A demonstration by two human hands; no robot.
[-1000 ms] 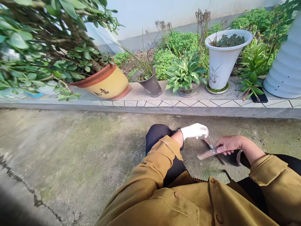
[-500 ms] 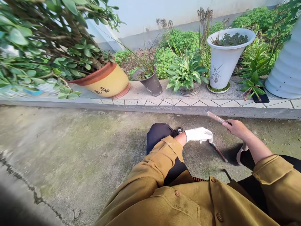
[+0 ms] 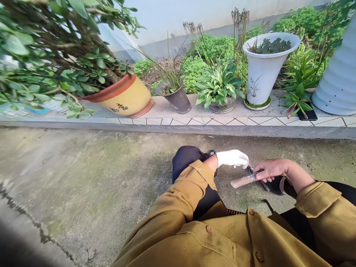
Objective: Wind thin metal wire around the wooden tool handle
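Observation:
My left hand point(image 3: 233, 158) wears a white glove, its fingers curled round a thin brown rod point(image 3: 266, 185) with a metal-looking band near the glove. Part of the rod is hidden behind my right hand. My bare right hand point(image 3: 272, 170) is closed round a flat, pale-brown stick point(image 3: 241, 181), which points left and slightly down. Thin, shiny wire appears wound round the stick beside my fingers. Stick and rod cross in view; I cannot tell whether they touch. Both hands are above the concrete between my knees.
A tiled ledge point(image 3: 200, 121) runs across ahead. On it stand a yellow pot point(image 3: 125, 98), a dark tilted pot point(image 3: 180, 101), a leafy plant point(image 3: 219, 85), a tall white pot point(image 3: 260, 78) and a phone-like dark slab point(image 3: 307, 114). A thin black object point(image 3: 268, 205) shows near my jacket.
My right hand has come down and left with the flat stick, from above the rod to beside my left hand. The stick's free end now points down-left instead of up-left.

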